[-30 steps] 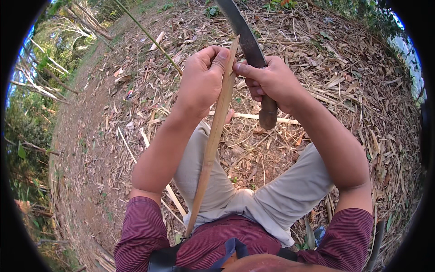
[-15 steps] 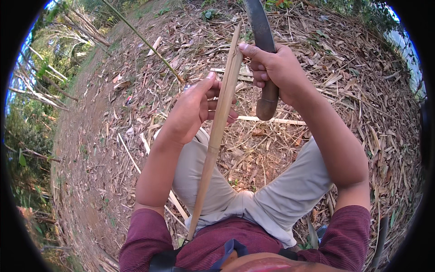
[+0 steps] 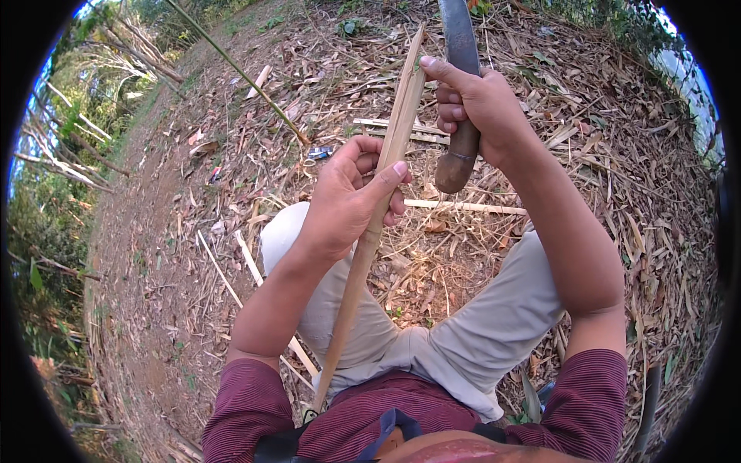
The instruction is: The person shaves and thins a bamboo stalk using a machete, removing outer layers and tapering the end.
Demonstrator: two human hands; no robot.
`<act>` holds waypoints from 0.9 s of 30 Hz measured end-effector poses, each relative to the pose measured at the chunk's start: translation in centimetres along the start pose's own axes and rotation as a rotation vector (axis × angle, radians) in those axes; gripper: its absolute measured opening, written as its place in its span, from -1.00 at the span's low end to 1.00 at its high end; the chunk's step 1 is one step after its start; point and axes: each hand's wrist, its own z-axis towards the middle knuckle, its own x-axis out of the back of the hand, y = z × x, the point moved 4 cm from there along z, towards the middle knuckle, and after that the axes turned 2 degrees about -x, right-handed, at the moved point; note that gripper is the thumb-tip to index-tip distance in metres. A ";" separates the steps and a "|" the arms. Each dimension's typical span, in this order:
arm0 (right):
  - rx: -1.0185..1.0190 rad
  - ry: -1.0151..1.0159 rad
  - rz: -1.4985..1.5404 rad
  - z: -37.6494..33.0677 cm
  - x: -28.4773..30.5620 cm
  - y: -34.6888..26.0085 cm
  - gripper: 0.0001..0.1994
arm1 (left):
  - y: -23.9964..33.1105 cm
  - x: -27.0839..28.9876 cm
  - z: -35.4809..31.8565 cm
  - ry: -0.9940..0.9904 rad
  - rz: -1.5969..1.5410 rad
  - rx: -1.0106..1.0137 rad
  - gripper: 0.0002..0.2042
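Observation:
A long pale bamboo strip point(image 3: 356, 282) slants up from my lap, between my knees, to a pointed far end. A lengthwise line, perhaps a split, shows in its upper part. My left hand point(image 3: 347, 201) is closed round its middle, thumb across the front and fingers behind. In my right hand point(image 3: 490, 112) is a machete point(image 3: 461, 38) with a dark blade and brown wooden handle, held where blade meets handle. The blade points away and runs out of the picture at the top. My right thumb touches the strip's edge near its far end.
Dry leaves and shavings cover the ground point(image 3: 440, 262). One bamboo piece point(image 3: 467, 206) lies across in front of me, more slats point(image 3: 401, 128) beyond it, and others point(image 3: 249, 258) by my left leg. A thin green stem point(image 3: 239, 73) slants in from the upper left.
My left hand has gone from loosely opened fingers behind the strip to a closed grip on it. The strip's far end and my right hand with the machete have shifted slightly right.

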 end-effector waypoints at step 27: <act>0.096 0.069 -0.021 0.4 2.0 -2.2 -0.81 | -1.7 -1.2 -0.4 0.052 0.017 -0.054 -0.85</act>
